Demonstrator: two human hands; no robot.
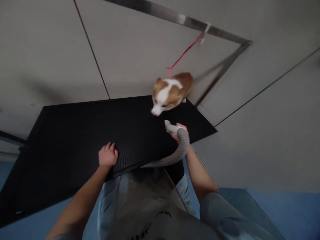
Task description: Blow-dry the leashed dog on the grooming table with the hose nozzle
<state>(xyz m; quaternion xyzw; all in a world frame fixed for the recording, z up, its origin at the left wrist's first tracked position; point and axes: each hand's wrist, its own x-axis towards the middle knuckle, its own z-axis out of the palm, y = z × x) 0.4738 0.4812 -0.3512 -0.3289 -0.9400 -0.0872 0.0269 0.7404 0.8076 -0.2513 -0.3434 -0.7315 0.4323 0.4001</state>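
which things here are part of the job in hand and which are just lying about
In use:
dog
pink tether
metal frame holding tether
grey hose, nozzle in right hand
black table under left hand

Seemingly just around:
pale wall
ridged tube, far left; connection unclear

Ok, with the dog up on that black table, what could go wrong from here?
The brown-and-white dog is close to the far edge of the black table; it might step off and strain against the pink tether.
The nozzle in the right hand is near the dog's muzzle, so it could bump or startle it.
The corrugated hose bends tightly and might kink.
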